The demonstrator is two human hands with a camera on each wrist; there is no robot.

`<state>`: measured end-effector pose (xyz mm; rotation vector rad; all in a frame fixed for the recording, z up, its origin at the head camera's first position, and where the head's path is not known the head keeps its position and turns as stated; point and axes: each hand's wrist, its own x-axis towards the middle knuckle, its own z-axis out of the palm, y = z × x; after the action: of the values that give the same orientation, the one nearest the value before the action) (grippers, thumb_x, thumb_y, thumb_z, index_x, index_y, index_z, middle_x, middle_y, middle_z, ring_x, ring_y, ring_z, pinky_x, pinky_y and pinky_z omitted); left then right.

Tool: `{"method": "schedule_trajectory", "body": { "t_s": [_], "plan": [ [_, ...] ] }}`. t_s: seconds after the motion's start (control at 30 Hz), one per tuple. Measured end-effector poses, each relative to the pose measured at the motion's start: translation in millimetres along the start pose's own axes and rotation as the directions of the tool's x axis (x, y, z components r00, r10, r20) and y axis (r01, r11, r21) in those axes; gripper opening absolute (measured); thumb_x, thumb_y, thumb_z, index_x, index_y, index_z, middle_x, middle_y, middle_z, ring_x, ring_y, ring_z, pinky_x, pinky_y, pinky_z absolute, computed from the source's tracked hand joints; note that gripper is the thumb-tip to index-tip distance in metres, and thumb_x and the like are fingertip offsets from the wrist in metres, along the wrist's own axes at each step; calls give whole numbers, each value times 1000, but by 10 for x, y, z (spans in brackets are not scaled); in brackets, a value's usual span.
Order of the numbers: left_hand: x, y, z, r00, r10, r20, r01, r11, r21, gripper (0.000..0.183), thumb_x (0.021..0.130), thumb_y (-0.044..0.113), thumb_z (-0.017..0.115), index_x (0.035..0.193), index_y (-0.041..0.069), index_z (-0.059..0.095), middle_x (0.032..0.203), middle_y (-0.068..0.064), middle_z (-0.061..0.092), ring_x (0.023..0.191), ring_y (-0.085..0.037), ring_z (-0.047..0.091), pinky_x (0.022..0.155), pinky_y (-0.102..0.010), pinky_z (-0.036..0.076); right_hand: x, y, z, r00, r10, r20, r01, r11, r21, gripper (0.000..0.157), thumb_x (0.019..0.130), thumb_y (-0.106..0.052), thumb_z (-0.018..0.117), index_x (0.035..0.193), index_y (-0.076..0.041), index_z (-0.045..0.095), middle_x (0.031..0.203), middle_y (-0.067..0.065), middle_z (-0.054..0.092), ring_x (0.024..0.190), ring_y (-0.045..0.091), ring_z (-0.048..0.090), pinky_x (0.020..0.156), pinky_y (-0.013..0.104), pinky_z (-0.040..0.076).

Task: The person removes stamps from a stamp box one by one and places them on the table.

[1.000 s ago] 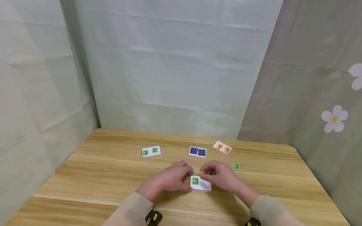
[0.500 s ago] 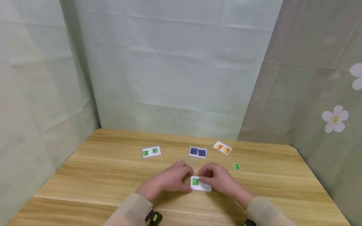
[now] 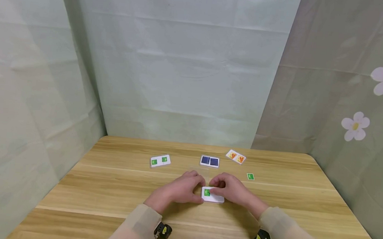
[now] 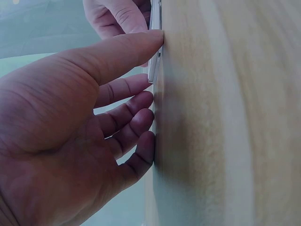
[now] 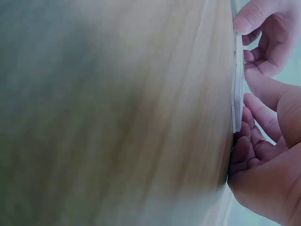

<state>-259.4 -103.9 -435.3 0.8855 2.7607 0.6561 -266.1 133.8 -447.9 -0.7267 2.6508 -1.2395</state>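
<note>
A: Where's the card point(image 3: 213, 198) rel. to the grip?

B: Flat on the table point(image 3: 121, 200), btwn the two hands. Left end sits inside the thumb-&-finger curve of the L hand point(image 3: 183, 188); the R hand point(image 3: 234, 192) reaches over its right half from the right

A: Looks like what?

B: White, rounded corners, longer side to side, w/ one green sq point(image 3: 206, 192) on the left half. Right half's plain white where it shows, rest is under the R thumb. In the wrist views its edge is thin & layered

A: L hand, open or closed?

B: Curled round the card's left end, gripping it: thumb tip at the near corner, index tip twd the far one. Other fingertips are bent, down by the table surface

A: And R?

B: Fingers bent, closed on the card too: thumb on its face just beside the green sq, index by the far edge. Can't tell if anything small is under the tips, they hide it

A: Other stuff nearby?

B: Past the hands, L to R: green card point(image 3: 160, 161), blue card point(image 3: 210, 161), orange card point(image 3: 236, 156). Plus a loose green tile point(image 3: 250, 176) beyond the R hand, well apart from the card
</note>
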Motion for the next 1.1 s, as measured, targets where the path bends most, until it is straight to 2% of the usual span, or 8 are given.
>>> {"method": "schedule_trajectory", "body": {
  "t_s": [0.27, 0.63, 1.1],
  "plan": [
    [-10, 5, -5, 1000, 12, -12, -12, 1000, 2, 48, 91, 28, 94, 130, 9, 72, 127, -1, 62, 118, -19, 56, 111, -40, 51, 24, -6, 1, 1000, 4, 30, -4, 1000, -7, 11, 97, -11, 86, 106, -8, 80, 96, -3, 68, 89, 14, 56, 80, 27, 46],
    [-6, -5, 1, 1000, 18, -13, -18, 1000, 4, 47, 90, 28, 94, 128, 10, 72, 123, 0, 61, 115, -17, 55, 108, -38, 52, 47, 23, 9, 999, 15, 46, -16, 1000, 8, 6, 100, -10, 82, 104, -7, 79, 95, -3, 67, 89, 15, 56, 80, 27, 46],
    [-13, 7, 0, 1000, 23, -17, -23, 1000, 8, 47, 90, 27, 94, 128, 9, 73, 124, -1, 62, 116, -18, 55, 108, -38, 51, 58, 45, 5, 997, 71, 25, -72, 997, 16, 4, 100, -8, 81, 102, -9, 78, 93, -2, 66, 89, 17, 57, 80, 30, 47]
  ]
}}
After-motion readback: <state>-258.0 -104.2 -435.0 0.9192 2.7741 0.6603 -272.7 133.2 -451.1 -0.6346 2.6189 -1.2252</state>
